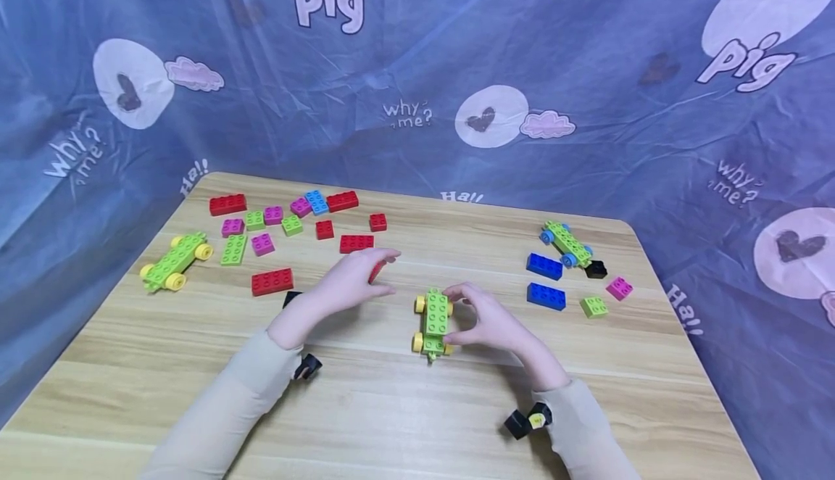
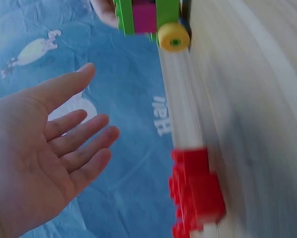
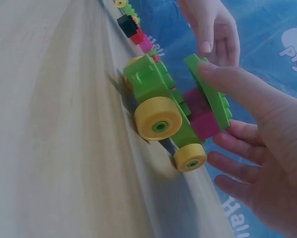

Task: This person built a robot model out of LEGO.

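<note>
A toy car with a green base and yellow wheels stands mid-table. On its base sits a magenta brick, topped by a long green brick. My right hand pinches this top brick by its ends, thumb at the near end and fingers at the far end. To the left of the car, my left hand is raised over the table, fingers extended and apart, with nothing held, as the left wrist view also shows. A red brick shows behind it, partly hidden.
Red, magenta, green and light-blue bricks lie at the back left, near another yellow-wheeled car. At right are two blue bricks, a blue-wheeled car and small black, magenta and green bricks.
</note>
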A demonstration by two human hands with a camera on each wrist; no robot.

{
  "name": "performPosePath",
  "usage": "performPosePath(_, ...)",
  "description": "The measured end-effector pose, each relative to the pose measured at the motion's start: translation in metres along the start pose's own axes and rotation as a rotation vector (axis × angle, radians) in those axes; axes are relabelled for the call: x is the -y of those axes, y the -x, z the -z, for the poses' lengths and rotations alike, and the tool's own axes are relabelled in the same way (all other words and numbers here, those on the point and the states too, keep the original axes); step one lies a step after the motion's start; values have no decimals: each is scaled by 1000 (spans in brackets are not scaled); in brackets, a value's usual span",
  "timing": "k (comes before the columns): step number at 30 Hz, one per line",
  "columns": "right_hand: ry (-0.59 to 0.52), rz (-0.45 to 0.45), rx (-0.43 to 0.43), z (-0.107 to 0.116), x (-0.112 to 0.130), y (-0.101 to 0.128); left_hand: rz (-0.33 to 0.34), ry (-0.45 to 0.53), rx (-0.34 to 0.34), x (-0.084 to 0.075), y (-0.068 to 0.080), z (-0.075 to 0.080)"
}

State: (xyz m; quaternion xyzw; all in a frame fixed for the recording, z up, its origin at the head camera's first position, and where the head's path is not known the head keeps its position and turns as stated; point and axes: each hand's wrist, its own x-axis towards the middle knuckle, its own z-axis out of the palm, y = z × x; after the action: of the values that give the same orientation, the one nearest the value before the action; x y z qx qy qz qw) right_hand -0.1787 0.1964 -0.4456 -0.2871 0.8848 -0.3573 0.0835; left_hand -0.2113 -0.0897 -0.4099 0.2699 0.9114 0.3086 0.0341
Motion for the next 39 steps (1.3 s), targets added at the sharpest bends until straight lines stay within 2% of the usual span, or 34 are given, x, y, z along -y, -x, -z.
performPosePath(8,-25,-12,-6,-3,0,0,64,-31,-2,27,9,13)
performPosePath(17,-32,-23,-11,-2,2,1,147,-6,50,48,9,15)
performPosePath(25,-27,-24,-17,-3,1,1,247,-3,82,56,7,13)
performPosePath(39,-34,-31,-10,-2,1,2,281,-31,117,57,4,13)
